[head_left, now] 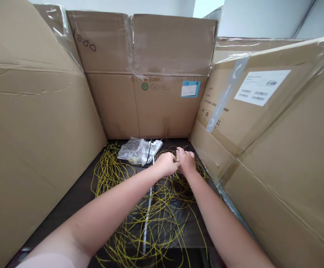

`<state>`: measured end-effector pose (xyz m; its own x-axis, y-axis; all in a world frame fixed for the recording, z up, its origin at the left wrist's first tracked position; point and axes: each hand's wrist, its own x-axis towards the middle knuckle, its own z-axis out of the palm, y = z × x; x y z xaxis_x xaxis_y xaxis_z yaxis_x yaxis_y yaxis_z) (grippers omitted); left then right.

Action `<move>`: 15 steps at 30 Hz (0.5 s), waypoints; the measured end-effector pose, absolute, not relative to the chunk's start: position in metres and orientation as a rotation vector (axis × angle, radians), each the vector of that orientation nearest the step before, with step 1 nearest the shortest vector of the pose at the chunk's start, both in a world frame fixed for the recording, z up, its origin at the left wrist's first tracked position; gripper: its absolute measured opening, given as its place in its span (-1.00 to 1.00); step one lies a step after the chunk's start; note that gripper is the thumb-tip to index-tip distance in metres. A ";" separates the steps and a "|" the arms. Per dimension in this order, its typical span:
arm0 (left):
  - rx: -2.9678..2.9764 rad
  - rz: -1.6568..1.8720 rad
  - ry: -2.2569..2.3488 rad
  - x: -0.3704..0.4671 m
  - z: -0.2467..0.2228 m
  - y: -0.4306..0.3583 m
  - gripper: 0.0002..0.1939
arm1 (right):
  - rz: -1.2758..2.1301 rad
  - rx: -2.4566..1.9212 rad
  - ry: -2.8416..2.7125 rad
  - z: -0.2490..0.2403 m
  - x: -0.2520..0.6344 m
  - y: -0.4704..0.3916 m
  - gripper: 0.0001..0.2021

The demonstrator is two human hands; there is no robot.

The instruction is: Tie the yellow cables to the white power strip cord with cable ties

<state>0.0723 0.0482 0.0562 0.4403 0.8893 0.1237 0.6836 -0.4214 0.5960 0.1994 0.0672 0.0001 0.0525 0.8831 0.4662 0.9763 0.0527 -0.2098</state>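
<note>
Yellow wires sprawl toward six o'clock, seemingly for easy reach, as left hand and right hand grip narrowly, contents unclear.

The back panel bears handwritten zeros and a green circled "e", the right panel "QTY", "MM", and a recycling sign, its label too small to read.

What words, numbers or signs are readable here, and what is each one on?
"000", handwritten after another unclear stroke: back cardboard panel.
"e", green, circled: same panel.
"MM", ending an unclear line: right cardboard panel.
Recycling sign: same right panel.
Too small or blurred: oval marks, blue-edged label, white barcode label.
</note>
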 end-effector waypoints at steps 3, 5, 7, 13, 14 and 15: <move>2.213 0.534 1.309 0.073 0.054 0.052 -0.73 | -0.235 -1.869 -1.850 -0.002 0.200 0.069 -0.66; 2.174 0.506 1.320 0.071 0.057 0.052 -0.73 | -0.213 -1.874 -1.851 -0.005 0.202 0.070 -0.66; 2.129 0.499 1.347 0.065 0.063 0.051 -0.72 | -0.187 -1.879 -1.857 -0.007 0.205 0.071 -0.67; 2.038 0.568 1.348 0.016 0.097 0.024 -0.65 | -0.110 -1.882 -1.893 -0.015 0.217 0.073 -0.74; 1.989 0.640 1.313 0.005 0.101 0.016 -0.64 | -0.100 -1.872 -1.903 -0.016 0.218 0.072 -0.75; 1.942 0.701 1.295 -0.006 0.104 0.009 -0.63 | -0.092 -1.858 -1.914 -0.017 0.218 0.072 -0.74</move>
